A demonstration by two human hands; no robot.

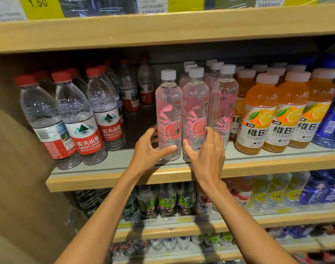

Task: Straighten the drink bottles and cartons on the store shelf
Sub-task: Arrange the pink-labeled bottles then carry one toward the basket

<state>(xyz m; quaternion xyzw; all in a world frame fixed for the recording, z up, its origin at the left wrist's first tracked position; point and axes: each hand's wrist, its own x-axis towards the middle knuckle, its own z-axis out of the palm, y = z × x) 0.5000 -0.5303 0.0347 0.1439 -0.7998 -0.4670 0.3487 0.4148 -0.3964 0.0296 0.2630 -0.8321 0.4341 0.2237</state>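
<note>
Two pink peach-label bottles with white caps stand upright side by side at the front of the middle shelf (124, 169). My left hand (149, 149) wraps the base of the left pink bottle (169, 111). My right hand (206, 151) grips the lower part of the right pink bottle (195, 111). A third pink bottle (222, 111) stands just right of them, with more rows of pink bottles behind it.
Red-capped water bottles (83, 119) lean at the shelf's left, with a gap between them and the pink ones. Orange vitamin drink bottles (258, 119) fill the right, then blue bottles (332, 121). A wooden shelf (162, 29) hangs overhead; lower shelves hold more drinks.
</note>
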